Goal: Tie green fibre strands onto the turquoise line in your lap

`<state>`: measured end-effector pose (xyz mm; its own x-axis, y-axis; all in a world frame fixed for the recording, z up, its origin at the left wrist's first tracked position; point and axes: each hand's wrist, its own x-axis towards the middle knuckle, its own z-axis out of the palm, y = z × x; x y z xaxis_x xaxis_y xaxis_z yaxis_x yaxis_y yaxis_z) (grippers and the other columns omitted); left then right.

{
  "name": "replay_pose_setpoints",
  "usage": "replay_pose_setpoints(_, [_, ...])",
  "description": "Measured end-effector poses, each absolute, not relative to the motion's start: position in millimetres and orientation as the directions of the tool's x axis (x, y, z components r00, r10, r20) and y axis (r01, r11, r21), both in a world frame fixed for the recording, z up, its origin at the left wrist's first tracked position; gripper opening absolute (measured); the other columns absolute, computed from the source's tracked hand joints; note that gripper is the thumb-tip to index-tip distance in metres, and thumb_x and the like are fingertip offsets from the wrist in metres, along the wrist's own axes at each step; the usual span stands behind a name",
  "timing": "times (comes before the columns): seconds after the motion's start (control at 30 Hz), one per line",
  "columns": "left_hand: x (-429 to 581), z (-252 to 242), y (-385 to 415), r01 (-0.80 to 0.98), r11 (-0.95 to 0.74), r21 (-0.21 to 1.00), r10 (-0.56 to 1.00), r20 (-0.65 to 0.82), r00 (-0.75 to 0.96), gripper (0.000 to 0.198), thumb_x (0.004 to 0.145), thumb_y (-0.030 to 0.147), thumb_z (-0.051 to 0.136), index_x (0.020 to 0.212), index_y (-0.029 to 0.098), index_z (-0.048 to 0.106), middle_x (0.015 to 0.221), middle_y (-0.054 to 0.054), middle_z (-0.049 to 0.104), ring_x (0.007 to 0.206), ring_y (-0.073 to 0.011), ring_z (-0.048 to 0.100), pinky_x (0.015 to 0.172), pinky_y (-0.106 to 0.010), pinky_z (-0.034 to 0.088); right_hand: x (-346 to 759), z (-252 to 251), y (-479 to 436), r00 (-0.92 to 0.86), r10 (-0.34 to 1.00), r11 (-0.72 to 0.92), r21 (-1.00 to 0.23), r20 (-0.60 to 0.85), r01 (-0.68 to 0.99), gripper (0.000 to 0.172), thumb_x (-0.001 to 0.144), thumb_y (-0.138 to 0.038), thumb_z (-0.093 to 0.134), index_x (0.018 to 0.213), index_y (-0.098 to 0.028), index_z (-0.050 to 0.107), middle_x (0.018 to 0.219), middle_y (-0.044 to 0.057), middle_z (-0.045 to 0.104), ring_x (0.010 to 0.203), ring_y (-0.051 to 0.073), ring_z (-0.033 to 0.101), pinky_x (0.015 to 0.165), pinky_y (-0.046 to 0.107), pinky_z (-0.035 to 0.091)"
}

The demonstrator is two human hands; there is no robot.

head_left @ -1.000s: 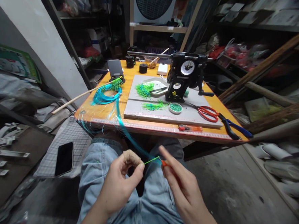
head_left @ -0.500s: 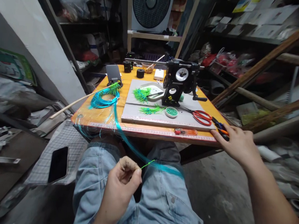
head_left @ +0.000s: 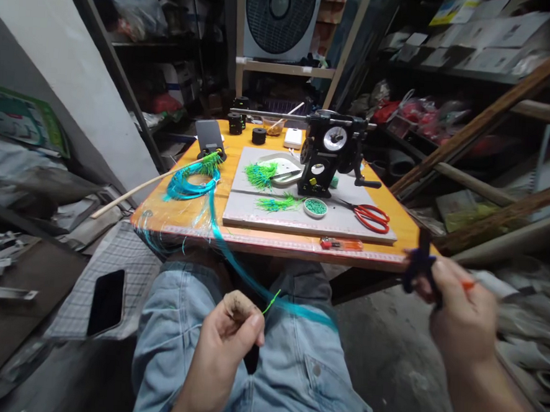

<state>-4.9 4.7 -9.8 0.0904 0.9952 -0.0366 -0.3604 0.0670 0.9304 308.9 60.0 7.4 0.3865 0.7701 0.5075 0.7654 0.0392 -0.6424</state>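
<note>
Between the thumb and fingers of my left hand [head_left: 226, 346], closed in a pinch above my lap, is a thin bright green strand [head_left: 272, 300] whose free end points up. Behind it a bundle of blue-green filament [head_left: 243, 266] trails from a coil [head_left: 183, 182] on the table down over my leg. My right hand [head_left: 462, 311], smeared by motion, is closed around dark pliers [head_left: 423, 262] with some orange on the handle, off the table's right corner. Red-handled scissors [head_left: 371, 218] lie on the grey board, left of that hand.
A black hand-cranked machine [head_left: 325, 150] stands on the grey board [head_left: 250, 220]. Near it are green bristly tufts [head_left: 261, 175] and a small bowl of green beads [head_left: 315, 208]. An orange cutter [head_left: 341, 244] lies at the table's front edge. A wooden stick [head_left: 136, 191] overhangs the left side.
My right hand has lifted the pliers off the table's right corner and moved them right and toward me. The green strand in my left hand now points more steeply upward.
</note>
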Motion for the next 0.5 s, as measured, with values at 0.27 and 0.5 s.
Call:
replay_pose_setpoints(0.27, [8,-6,-3,-0.357,0.024,0.934,0.995,0.012,0.097,0.024,0.09,0.034,0.065,0.072,0.019,0.057,0.066,0.001,0.055,0.065,-0.0143,0.05,0.065,-0.026,0.04,181,12,9,-0.07,0.997,0.038,-0.998,0.035,0.04,0.034,0.083,-0.051,0.069,0.09,-0.018,0.073,0.074,0.004,0.063,0.066,0.017,0.054,0.058,0.026,0.045])
replay_pose_setpoints(0.5, [12,-5,-6,-0.343,0.0,0.939,0.997,0.025,0.067,0.026,0.088,0.033,0.069,0.069,0.019,0.058,0.063,0.002,0.054,0.062,-0.0136,0.052,0.063,-0.025,0.043,155,17,12,-0.228,0.972,0.04,-0.993,0.064,-0.107,0.029,0.09,-0.044,0.063,0.077,-0.018,0.062,0.067,0.001,0.054,0.063,0.015,0.048,0.058,0.026,0.041])
